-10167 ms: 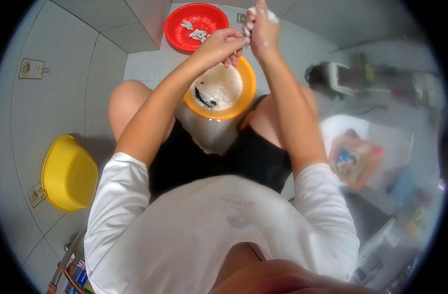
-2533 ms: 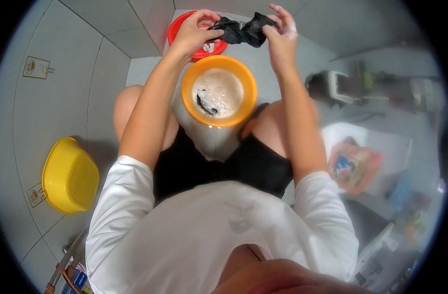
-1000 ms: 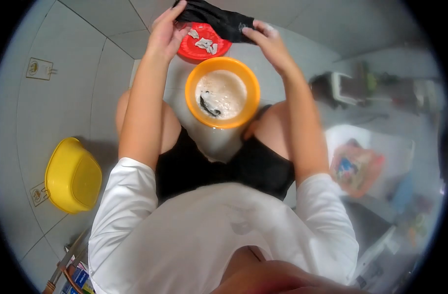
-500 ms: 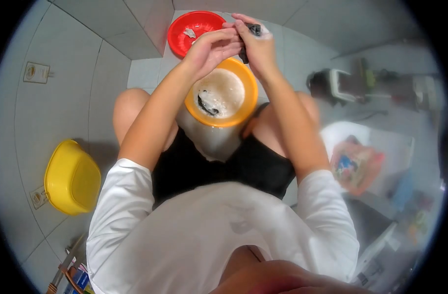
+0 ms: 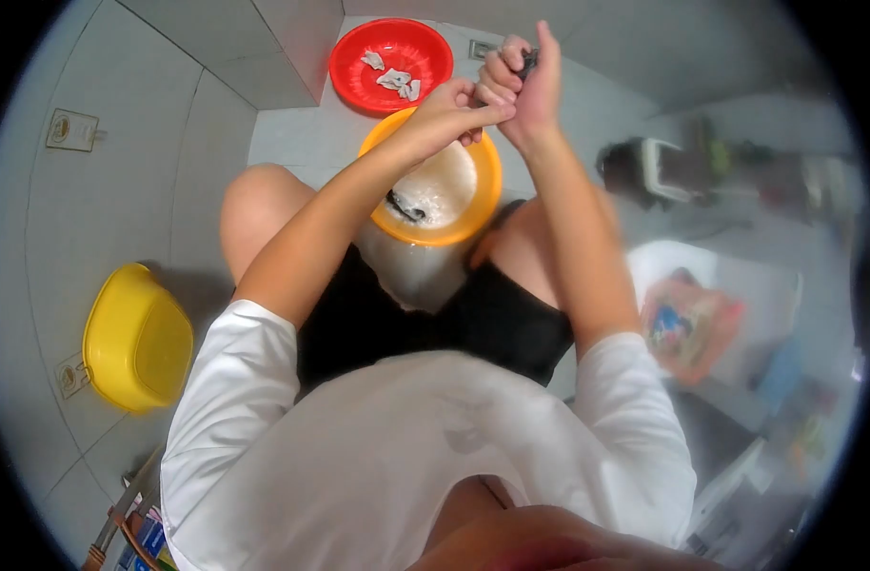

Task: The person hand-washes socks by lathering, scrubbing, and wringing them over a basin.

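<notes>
A small dark cloth (image 5: 529, 64) is bunched in the curled fingers of my right hand (image 5: 528, 95), with the thumb pointing up. My left hand (image 5: 464, 109) is closed in a pinch against the heel of the right, where a dark bit of the same cloth shows between them. Both hands are above the far right rim of an orange basin (image 5: 493, 181). It holds foamy, cloudy water, and a black piece of cloth (image 5: 406, 207) floats in it. Behind it, a red basin (image 5: 343, 81) contains several crumpled pale cloths (image 5: 393, 79).
A yellow basin (image 5: 135, 338) leans on the tiled wall at the left. To the right are a pink bag (image 5: 692, 324) with mixed contents and blurred items. A floor drain (image 5: 483, 49) lies beyond the hands. My bent knees flank the orange basin.
My right hand has turned and closed into a fist around the dark cloth. The left hand has moved right and gone from open to pinching. More of the red basin's pale cloths show.
</notes>
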The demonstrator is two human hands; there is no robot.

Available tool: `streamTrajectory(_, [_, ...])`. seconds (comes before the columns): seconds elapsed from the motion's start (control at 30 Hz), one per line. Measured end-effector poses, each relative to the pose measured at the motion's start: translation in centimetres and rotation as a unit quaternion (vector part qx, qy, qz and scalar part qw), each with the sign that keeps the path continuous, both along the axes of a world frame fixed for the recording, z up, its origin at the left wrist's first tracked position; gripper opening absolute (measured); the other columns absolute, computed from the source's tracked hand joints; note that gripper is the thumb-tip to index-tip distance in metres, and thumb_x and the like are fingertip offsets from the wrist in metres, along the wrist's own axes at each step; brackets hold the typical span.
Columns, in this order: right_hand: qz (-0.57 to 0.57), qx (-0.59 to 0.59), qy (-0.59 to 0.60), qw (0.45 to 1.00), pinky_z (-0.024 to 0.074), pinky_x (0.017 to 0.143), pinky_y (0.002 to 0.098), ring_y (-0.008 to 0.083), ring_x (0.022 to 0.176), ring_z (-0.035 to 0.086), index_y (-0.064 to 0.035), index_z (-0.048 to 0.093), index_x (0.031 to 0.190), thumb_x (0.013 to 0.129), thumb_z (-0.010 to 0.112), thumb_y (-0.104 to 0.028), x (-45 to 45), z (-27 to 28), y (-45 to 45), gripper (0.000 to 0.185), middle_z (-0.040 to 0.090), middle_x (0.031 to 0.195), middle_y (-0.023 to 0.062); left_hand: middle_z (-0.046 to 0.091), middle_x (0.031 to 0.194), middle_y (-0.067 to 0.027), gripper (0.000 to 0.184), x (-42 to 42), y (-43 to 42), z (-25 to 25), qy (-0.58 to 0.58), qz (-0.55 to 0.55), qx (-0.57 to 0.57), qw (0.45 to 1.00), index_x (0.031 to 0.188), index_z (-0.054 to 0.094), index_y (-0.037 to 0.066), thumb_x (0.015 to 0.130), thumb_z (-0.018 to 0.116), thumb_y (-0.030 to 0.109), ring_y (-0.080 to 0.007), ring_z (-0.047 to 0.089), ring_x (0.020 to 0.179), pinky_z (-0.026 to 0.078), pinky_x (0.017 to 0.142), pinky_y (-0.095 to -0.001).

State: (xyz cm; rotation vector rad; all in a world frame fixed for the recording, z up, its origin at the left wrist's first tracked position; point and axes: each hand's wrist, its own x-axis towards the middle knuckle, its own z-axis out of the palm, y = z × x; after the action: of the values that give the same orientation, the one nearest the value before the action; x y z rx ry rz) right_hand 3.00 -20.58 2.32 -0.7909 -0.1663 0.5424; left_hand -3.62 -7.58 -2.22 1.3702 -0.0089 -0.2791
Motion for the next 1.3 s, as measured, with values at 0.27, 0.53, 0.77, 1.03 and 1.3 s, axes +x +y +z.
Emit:
streamTrajectory(0.27, [-0.071, -0.033, -0.010, 0.997, 0.0175, 0.040, 0.0297, 0.0120, 0.042, 0.020, -0.0140, 0.036, 0.070, 0.105, 0.039, -0.040, -0.4, 0.4, 0.5, 0.043, 0.026, 0.051, -0.0017, 0.059, 0.081, 0.0015, 0.042, 0.3, -0.3, -0.3, -0.082, 0.059, 0.040, 0.994, 0.113, 0.055, 0.006, 0.090, 0.076, 0.033, -0.0047, 0.051, 0.066, 0.039, 0.058, -0.0219])
streamTrajectory(0.53, [-0.098, -0.083, -0.053, 0.990, 0.0237, 0.045, 0.0295, 0.0118, 0.045, 0.026, -0.0067, 0.046, 0.131, 0.103, 0.039, -0.022, -0.7, -0.6, 1.2, 0.033, 0.029, 0.057, -0.0004, 0.058, 0.082, 0.0010, 0.036, 0.6, -0.1, -1.3, -0.081, 0.060, 0.077, 0.992, 0.110, 0.052, 0.007, 0.092, 0.073, 0.030, -0.0053, 0.051, 0.065, 0.040, 0.056, -0.0228])
streamTrajectory(0.77, [-0.164, -0.151, -0.123, 0.967, 0.0405, 0.053, 0.0302, 0.0143, 0.057, 0.047, -0.0047, 0.052, 0.128, 0.096, 0.038, -0.011, -1.2, -2.1, 2.1, 0.035, 0.053, 0.072, 0.0065, 0.063, 0.096, -0.0059, 0.047, 1.6, -0.3, -4.3, -0.128, 0.060, 0.120, 0.983, 0.122, 0.049, 0.003, 0.089, 0.073, 0.027, -0.0091, 0.059, 0.079, 0.047, 0.062, -0.0250])
streamTrajectory(1.03, [-0.125, -0.179, -0.161, 0.963, 0.0500, 0.093, 0.0295, 0.0178, 0.103, 0.066, -0.0008, 0.058, 0.128, 0.103, 0.054, -0.021, -1.3, -4.0, 4.2, 0.033, 0.070, 0.117, 0.0117, 0.067, 0.107, -0.0299, 0.037, 1.2, 0.7, -2.9, -0.133, 0.154, 0.315, 0.927, 0.120, 0.052, -0.004, 0.091, 0.059, 0.017, -0.0437, 0.066, 0.103, 0.052, 0.087, -0.0503])
streamTrajectory(1.3, [-0.143, -0.141, -0.149, 0.968, 0.0491, 0.067, 0.0251, 0.0108, 0.066, 0.054, -0.0022, 0.061, 0.121, 0.104, 0.055, -0.016, -0.9, -3.2, 2.9, 0.022, 0.053, 0.074, 0.0007, 0.067, 0.092, -0.0306, 0.024, 0.0, -0.3, -1.3, -0.168, 0.107, 0.429, 0.881, 0.108, 0.060, -0.005, 0.097, 0.051, 0.015, -0.0482, 0.065, 0.091, 0.050, 0.081, -0.0569])
